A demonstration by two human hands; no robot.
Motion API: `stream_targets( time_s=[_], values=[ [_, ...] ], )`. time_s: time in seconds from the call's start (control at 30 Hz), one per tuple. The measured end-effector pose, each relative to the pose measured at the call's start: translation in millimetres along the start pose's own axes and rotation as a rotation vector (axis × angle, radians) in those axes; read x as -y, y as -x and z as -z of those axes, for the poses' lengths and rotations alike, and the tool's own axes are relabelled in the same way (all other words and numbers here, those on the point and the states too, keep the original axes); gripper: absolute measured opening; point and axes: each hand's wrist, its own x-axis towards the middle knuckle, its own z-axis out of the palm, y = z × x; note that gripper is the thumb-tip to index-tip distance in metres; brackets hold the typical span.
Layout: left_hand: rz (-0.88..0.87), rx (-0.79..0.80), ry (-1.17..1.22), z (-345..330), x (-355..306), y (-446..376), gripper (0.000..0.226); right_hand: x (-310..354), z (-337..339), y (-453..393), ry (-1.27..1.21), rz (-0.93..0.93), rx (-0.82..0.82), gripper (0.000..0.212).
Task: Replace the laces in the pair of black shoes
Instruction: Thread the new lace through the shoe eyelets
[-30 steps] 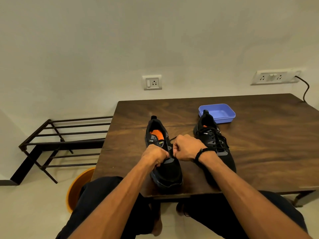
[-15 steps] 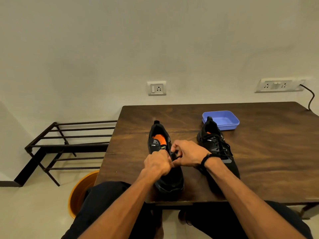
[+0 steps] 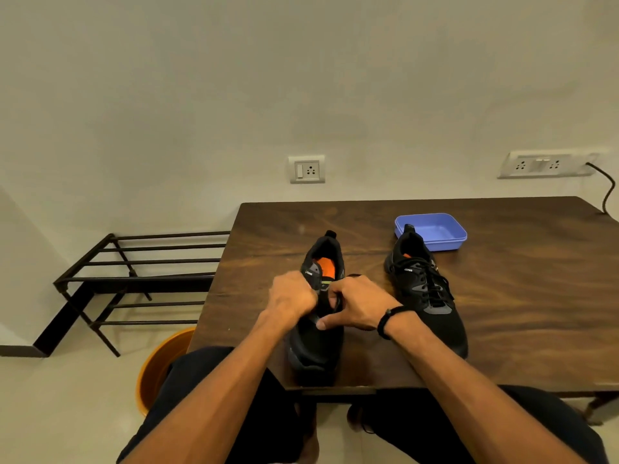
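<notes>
Since a moment ago, parted slightly: left hand (image 3: 292, 298) and right hand (image 3: 356, 304), both curled over the left shoe (image 3: 318, 333) near the table (image 3: 519, 296) edge. Lace hidden between fingers (grip unclear). Laced right shoe (image 3: 425, 296) alongside, touching blue tray (image 3: 435, 231).

Dark wood desk (image 3: 502, 296) against a plain wall. Blue plastic tray (image 3: 438, 234) on desk near the back. Single wall socket (image 3: 306, 169) above desk edge; double socket plate (image 3: 539, 165) to the right, black cable (image 3: 606, 189) plugged in. Black metal rack (image 3: 140, 279) on floor, left. Orange tub (image 3: 157, 366) under desk's left corner.
</notes>
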Motion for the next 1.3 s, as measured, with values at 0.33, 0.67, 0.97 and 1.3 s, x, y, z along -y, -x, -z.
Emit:
stream_targets(
  time_s=[0.33,0.67,0.97,1.3],
  values=[
    [-0.129,0.231,0.729,46.4,28.2,-3.3,0.014,20.3,10.6,4.3,-0.297,0.152,-0.246,0.031],
    [-0.241,0.208,0.474,38.4,28.8,-7.2,0.012,12.0,13.5,2.7,-0.549,0.012,-0.252,0.007],
    [-0.122,0.279,0.064,24.3,35.8,-24.7,0.007,22.1,0.9,-4.0,0.076,-0.063,-0.33,0.007],
    [-0.111,0.335,0.058,20.8,37.2,-29.6,0.01,29.5,-28.7,-7.1,-0.044,-0.237,-0.257,0.005]
  ],
)
